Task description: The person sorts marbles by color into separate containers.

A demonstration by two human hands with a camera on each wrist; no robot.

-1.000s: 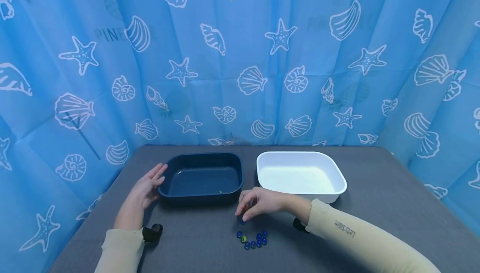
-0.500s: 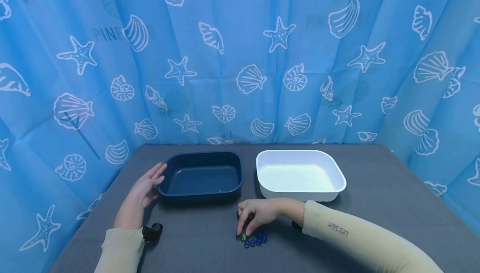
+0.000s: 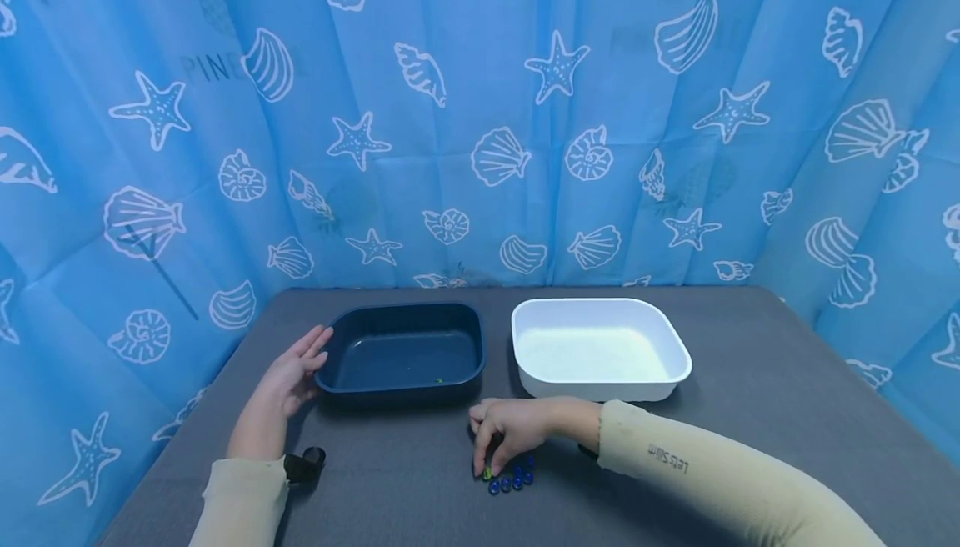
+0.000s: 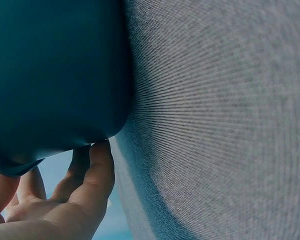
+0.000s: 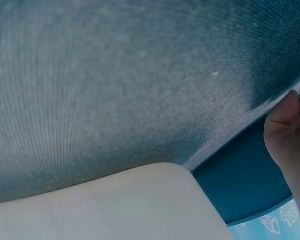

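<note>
In the head view, my right hand (image 3: 513,430) pinches a yellow-green marble (image 3: 487,474) between thumb and fingertips, at table level. Several blue marbles (image 3: 506,485) lie just beside those fingertips; the hand partly covers some of them. My left hand (image 3: 288,372) rests against the left end of a dark blue tray (image 3: 405,388), its fingers extended. In the left wrist view its fingers (image 4: 100,167) touch the tray's outer wall. A small green marble (image 3: 439,380) lies inside that tray. What the right palm may hold is hidden.
To the right of the dark blue tray stands a white tray (image 3: 603,388), behind the right forearm. Both are on a grey cloth-covered table (image 3: 390,480). A blue curtain with white shells (image 3: 450,155) hangs along the back and sides.
My right hand has come down and nearer, from a blue marble at its fingertips to the yellow-green marble. The left hand and both trays have stayed in place.
</note>
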